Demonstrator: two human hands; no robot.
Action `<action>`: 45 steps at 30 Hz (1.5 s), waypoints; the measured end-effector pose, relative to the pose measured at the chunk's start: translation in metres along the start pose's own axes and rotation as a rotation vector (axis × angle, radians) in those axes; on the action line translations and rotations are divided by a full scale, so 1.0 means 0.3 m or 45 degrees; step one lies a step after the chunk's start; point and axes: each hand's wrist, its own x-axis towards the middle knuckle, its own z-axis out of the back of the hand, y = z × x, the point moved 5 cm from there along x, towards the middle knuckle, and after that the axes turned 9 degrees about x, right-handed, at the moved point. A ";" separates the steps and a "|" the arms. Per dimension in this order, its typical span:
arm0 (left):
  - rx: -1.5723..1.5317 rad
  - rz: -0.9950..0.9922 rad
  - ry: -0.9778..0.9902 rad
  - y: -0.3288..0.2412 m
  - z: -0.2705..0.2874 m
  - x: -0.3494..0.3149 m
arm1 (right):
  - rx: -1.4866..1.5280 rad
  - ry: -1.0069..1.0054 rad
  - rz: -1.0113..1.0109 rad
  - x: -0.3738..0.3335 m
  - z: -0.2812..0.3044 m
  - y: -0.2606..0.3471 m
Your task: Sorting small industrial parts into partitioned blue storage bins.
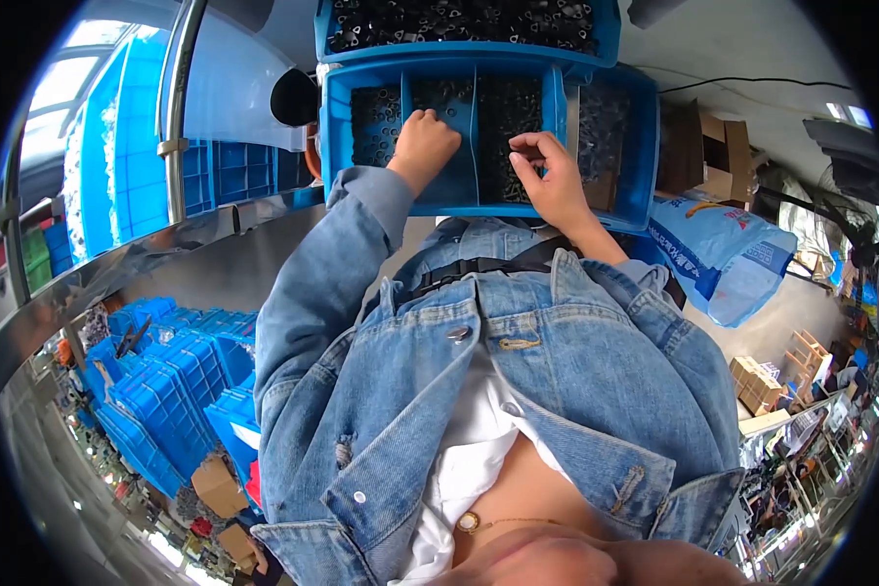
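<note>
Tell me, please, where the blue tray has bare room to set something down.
The middle compartment's near end looks bare, bordered by the left hand, a divider and the near wall. Small dark parts crowd the space by the right hand; black parts fill the upper bin.

- Left hand (427,145): its curled fingertips, and anything they grip, are hidden.
- Right hand (559,186): too small to tell whether thumb and forefinger pinch anything.
- Dark parts (498,122) just left of that thumb: shapes too small to tell.
- Upper bin (606,29) beyond both hands: cut off by the top edge.
</note>
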 end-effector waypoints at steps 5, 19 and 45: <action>0.021 0.107 -0.024 0.030 0.014 0.010 | 0.032 0.085 -0.034 0.013 0.004 0.002; -2.105 0.996 -0.303 0.181 0.036 -0.329 | -1.296 0.965 0.807 0.397 -0.475 -0.183; -1.506 0.952 -0.171 0.205 0.030 -0.302 | -1.203 1.079 0.902 0.333 -0.488 -0.127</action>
